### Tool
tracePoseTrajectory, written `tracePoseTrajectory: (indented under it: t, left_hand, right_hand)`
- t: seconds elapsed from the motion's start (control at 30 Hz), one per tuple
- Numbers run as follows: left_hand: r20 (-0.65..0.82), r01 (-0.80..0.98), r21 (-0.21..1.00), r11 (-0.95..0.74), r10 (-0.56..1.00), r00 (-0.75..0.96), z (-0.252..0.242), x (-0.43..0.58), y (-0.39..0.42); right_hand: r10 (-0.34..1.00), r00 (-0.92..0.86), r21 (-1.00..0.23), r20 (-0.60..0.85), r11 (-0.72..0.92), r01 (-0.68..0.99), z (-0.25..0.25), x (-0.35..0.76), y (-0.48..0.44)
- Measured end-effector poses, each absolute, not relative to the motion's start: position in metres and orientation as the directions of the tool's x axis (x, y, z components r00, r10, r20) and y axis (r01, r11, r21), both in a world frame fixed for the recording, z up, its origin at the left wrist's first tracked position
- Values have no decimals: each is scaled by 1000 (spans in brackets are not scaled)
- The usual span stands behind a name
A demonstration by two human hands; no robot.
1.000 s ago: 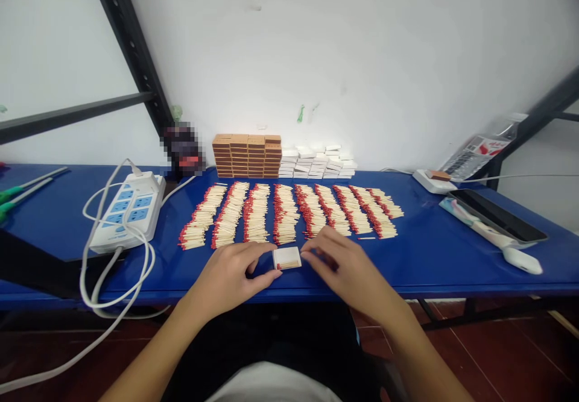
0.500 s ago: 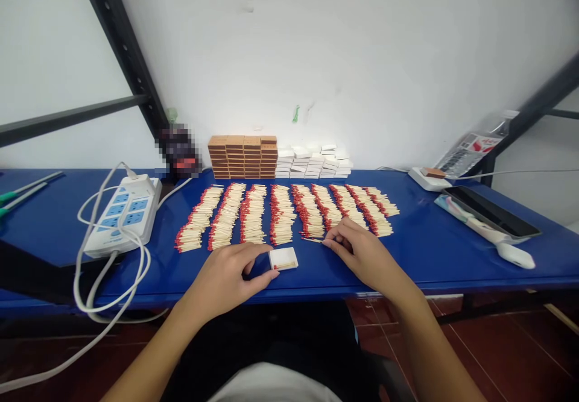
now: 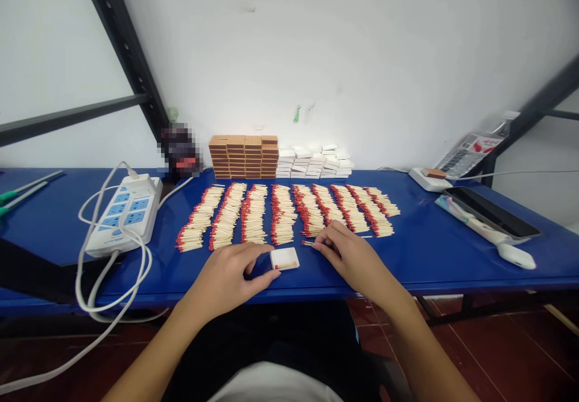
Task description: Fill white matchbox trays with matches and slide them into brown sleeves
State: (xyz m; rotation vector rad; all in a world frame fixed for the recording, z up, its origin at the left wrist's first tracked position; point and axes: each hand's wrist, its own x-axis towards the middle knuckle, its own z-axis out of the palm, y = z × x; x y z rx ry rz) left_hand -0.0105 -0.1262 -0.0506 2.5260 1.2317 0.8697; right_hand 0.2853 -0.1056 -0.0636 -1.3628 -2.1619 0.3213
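A small white matchbox tray [image 3: 290, 254] lies on the blue table, with a few red-headed matches [image 3: 286, 266] along its near side. My left hand [image 3: 237, 275] steadies it, index finger at the far left corner and thumb at the near left. To the right, my right hand [image 3: 346, 251] is closed in a pinch on one or more matches [image 3: 307, 243]. Their red heads point left, toward the tray; how many there are is unclear. Just beyond both hands, rows of loose matches [image 3: 253, 215] stretch across the table. My right fingers partly cover the near end of one row.
Brown matchboxes [image 3: 244, 158] stand stacked at the wall beside piled white trays [image 3: 312, 162]. At left is a power strip [image 3: 129, 215] with looped white cables [image 3: 145, 263]. A phone [image 3: 491, 212], a white-handled item [image 3: 479, 230] and a tilted plastic bottle [image 3: 479, 143] are at right.
My right hand has shifted slightly left, closer to the tray, with its fingertips nearer the match heads. A loose match now shows behind that hand. My left hand stays at the tray.
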Motion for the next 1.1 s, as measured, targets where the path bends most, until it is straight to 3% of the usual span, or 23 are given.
tracePoseTrajectory:
  t: [0.67, 1.1]
  left_hand:
    - [402, 659, 434, -614, 787, 469, -50, -10, -126]
    - [409, 654, 433, -620, 782, 470, -50, -10, -127]
  right_hand:
    - [892, -325, -484, 314, 445, 753, -65, 287, -105]
    - [888, -335, -425, 314, 447, 787, -62, 285, -106]
